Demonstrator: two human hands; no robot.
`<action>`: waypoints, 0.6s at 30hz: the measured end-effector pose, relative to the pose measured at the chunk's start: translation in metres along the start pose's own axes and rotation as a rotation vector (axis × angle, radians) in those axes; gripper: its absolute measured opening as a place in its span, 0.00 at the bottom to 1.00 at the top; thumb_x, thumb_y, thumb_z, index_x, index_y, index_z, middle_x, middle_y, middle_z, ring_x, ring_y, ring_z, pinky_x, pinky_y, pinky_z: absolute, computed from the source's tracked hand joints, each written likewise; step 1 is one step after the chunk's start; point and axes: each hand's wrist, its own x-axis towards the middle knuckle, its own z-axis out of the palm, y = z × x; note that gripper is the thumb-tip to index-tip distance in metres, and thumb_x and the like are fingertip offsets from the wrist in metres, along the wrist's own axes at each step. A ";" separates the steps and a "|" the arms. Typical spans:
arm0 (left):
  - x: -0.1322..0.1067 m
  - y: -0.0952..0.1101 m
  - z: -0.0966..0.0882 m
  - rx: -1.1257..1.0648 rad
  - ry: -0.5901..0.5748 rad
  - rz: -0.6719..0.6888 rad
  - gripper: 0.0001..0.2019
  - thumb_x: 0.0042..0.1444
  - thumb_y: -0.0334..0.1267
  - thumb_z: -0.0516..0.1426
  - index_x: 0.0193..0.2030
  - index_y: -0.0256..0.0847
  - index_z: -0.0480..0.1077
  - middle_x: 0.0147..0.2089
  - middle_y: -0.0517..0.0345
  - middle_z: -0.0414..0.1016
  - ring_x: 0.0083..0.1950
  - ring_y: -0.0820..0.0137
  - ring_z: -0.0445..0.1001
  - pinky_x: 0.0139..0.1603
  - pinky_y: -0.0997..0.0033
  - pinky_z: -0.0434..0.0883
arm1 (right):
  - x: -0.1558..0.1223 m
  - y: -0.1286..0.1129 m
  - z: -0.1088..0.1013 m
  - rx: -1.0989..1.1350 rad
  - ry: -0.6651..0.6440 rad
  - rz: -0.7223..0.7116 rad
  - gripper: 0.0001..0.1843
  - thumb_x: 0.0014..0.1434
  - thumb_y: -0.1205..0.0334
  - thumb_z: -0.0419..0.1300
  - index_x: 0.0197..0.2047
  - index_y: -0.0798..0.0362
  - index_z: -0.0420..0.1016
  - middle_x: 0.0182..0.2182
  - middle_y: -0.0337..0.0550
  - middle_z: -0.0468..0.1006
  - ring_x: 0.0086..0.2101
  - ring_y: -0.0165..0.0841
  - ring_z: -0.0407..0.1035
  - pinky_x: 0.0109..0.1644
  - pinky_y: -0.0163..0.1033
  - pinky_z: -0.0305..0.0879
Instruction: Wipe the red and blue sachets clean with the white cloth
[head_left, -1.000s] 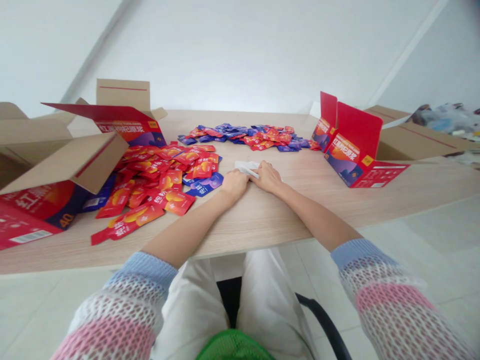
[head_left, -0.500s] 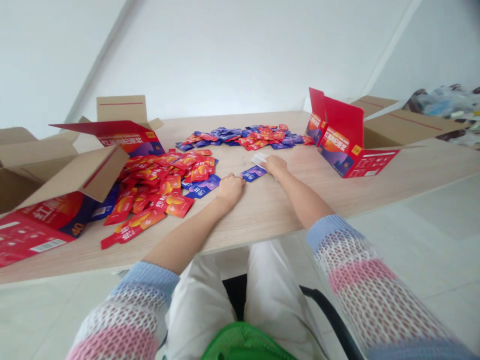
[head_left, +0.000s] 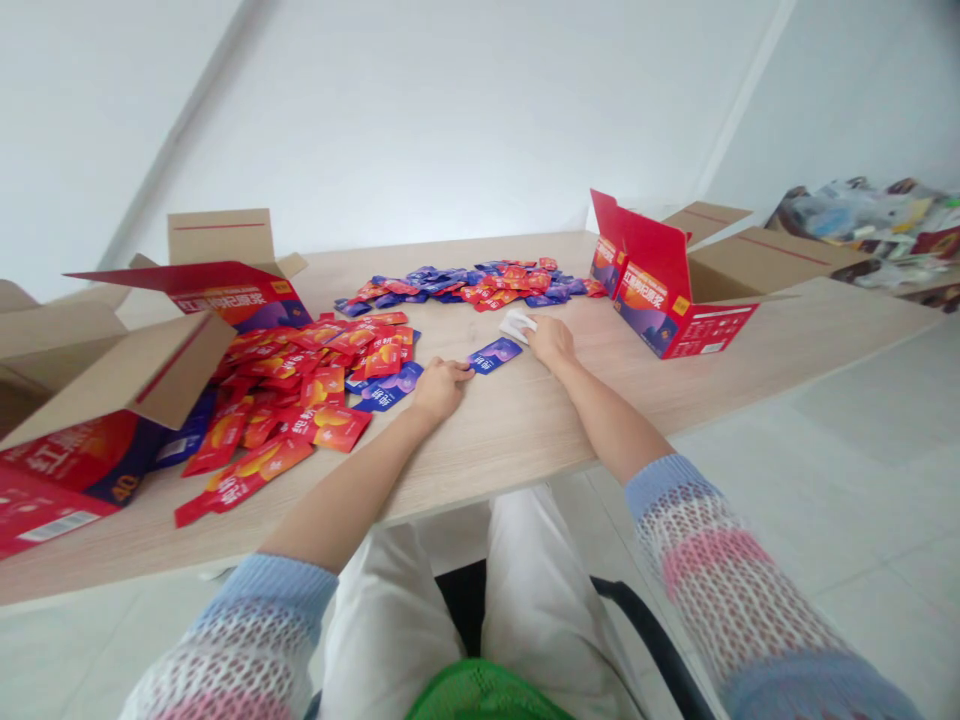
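A single purple sachet (head_left: 495,355) lies flat on the table in the middle of the head view. My left hand (head_left: 442,388) is closed at its left end, fingertips gripping the edge. My right hand (head_left: 553,343) is closed on a folded white tissue (head_left: 517,325), just beyond the sachet's upper right corner. Left of my left hand, another purple sachet (head_left: 390,388) pokes out from a heap of red sachets (head_left: 324,385).
A mixed pile of red and purple sachets (head_left: 465,285) lies at the back of the table (head_left: 450,455). Open red cartons stand at both sides: one front left (head_left: 67,470), one behind the heap (head_left: 240,295), one at right (head_left: 660,300). Plastic bags (head_left: 847,215) sit far right.
The tissue in my right hand has moved off the sachet's right end, leaving more of it uncovered. My left hand stays at the left end. The whole view has shifted slightly.
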 end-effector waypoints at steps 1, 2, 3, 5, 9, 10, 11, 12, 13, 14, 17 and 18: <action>0.000 0.000 -0.001 -0.002 0.001 0.002 0.27 0.46 0.20 0.52 0.50 0.45 0.76 0.53 0.60 0.75 0.47 0.64 0.70 0.49 0.65 0.68 | -0.002 0.000 -0.005 0.022 0.033 -0.006 0.23 0.65 0.48 0.49 0.59 0.44 0.69 0.49 0.49 0.77 0.47 0.43 0.70 0.48 0.42 0.64; 0.001 0.000 -0.001 -0.004 0.002 0.007 0.27 0.46 0.19 0.52 0.50 0.45 0.76 0.53 0.60 0.75 0.47 0.64 0.70 0.49 0.65 0.68 | -0.005 -0.002 -0.008 0.039 0.060 -0.017 0.25 0.66 0.47 0.46 0.60 0.46 0.69 0.48 0.50 0.77 0.47 0.43 0.70 0.48 0.42 0.64; 0.001 0.000 -0.001 -0.007 0.005 0.015 0.27 0.45 0.19 0.52 0.50 0.45 0.76 0.53 0.60 0.76 0.47 0.65 0.71 0.49 0.65 0.68 | -0.009 -0.006 -0.011 0.055 0.077 -0.042 0.26 0.66 0.47 0.44 0.60 0.48 0.68 0.48 0.51 0.77 0.47 0.43 0.71 0.48 0.41 0.64; 0.002 0.000 -0.001 -0.016 0.016 0.039 0.28 0.45 0.19 0.51 0.49 0.45 0.77 0.53 0.59 0.75 0.47 0.65 0.71 0.50 0.64 0.68 | -0.022 -0.021 -0.010 0.076 0.068 -0.160 0.26 0.67 0.47 0.43 0.61 0.48 0.67 0.48 0.50 0.77 0.47 0.42 0.71 0.48 0.40 0.63; 0.002 -0.004 0.002 -0.028 0.054 0.062 0.26 0.45 0.20 0.51 0.46 0.46 0.78 0.48 0.58 0.78 0.49 0.63 0.71 0.52 0.64 0.67 | -0.050 -0.054 0.003 0.009 -0.144 -0.479 0.26 0.65 0.45 0.47 0.62 0.42 0.66 0.47 0.43 0.79 0.46 0.38 0.71 0.47 0.36 0.64; 0.003 -0.005 0.003 -0.031 0.066 0.066 0.25 0.45 0.20 0.51 0.45 0.46 0.79 0.47 0.57 0.79 0.49 0.63 0.71 0.52 0.64 0.67 | -0.054 -0.059 0.006 -0.023 -0.192 -0.506 0.26 0.64 0.43 0.48 0.61 0.42 0.66 0.45 0.44 0.79 0.46 0.38 0.72 0.47 0.36 0.64; 0.003 -0.008 0.003 -0.038 0.075 0.076 0.25 0.45 0.20 0.51 0.45 0.46 0.79 0.45 0.57 0.79 0.50 0.63 0.71 0.53 0.65 0.67 | -0.056 -0.062 0.008 -0.052 -0.224 -0.508 0.27 0.62 0.42 0.49 0.61 0.42 0.66 0.44 0.44 0.80 0.45 0.39 0.72 0.46 0.36 0.64; 0.003 -0.010 0.003 -0.049 0.077 0.090 0.25 0.45 0.20 0.51 0.44 0.46 0.79 0.45 0.58 0.79 0.50 0.63 0.71 0.54 0.65 0.67 | -0.056 -0.064 0.010 -0.073 -0.242 -0.492 0.28 0.61 0.41 0.50 0.61 0.42 0.67 0.43 0.45 0.80 0.45 0.39 0.73 0.46 0.37 0.64; 0.003 -0.012 0.003 -0.060 0.071 0.103 0.25 0.45 0.20 0.51 0.44 0.46 0.79 0.46 0.59 0.79 0.50 0.64 0.72 0.54 0.66 0.66 | -0.054 -0.063 0.012 -0.086 -0.250 -0.468 0.29 0.61 0.40 0.51 0.61 0.42 0.67 0.42 0.45 0.80 0.44 0.39 0.73 0.46 0.37 0.65; 0.003 -0.013 0.002 -0.067 0.058 0.109 0.25 0.46 0.19 0.51 0.44 0.46 0.79 0.47 0.60 0.79 0.49 0.66 0.72 0.53 0.67 0.66 | -0.051 -0.062 0.013 -0.092 -0.255 -0.439 0.29 0.60 0.40 0.52 0.60 0.42 0.68 0.42 0.45 0.80 0.44 0.39 0.73 0.45 0.37 0.65; 0.004 -0.009 -0.005 -0.015 -0.006 0.086 0.21 0.52 0.23 0.52 0.44 0.48 0.78 0.49 0.61 0.78 0.47 0.66 0.72 0.49 0.69 0.68 | -0.036 -0.052 0.014 -0.089 -0.243 -0.313 0.28 0.59 0.39 0.52 0.58 0.41 0.69 0.44 0.46 0.79 0.45 0.40 0.73 0.46 0.40 0.65; 0.005 -0.005 -0.008 0.023 -0.032 0.076 0.19 0.54 0.25 0.52 0.44 0.49 0.78 0.48 0.60 0.78 0.47 0.66 0.72 0.48 0.68 0.68 | -0.030 -0.047 0.013 -0.086 -0.232 -0.259 0.28 0.60 0.38 0.51 0.58 0.41 0.70 0.46 0.47 0.79 0.46 0.41 0.72 0.47 0.41 0.65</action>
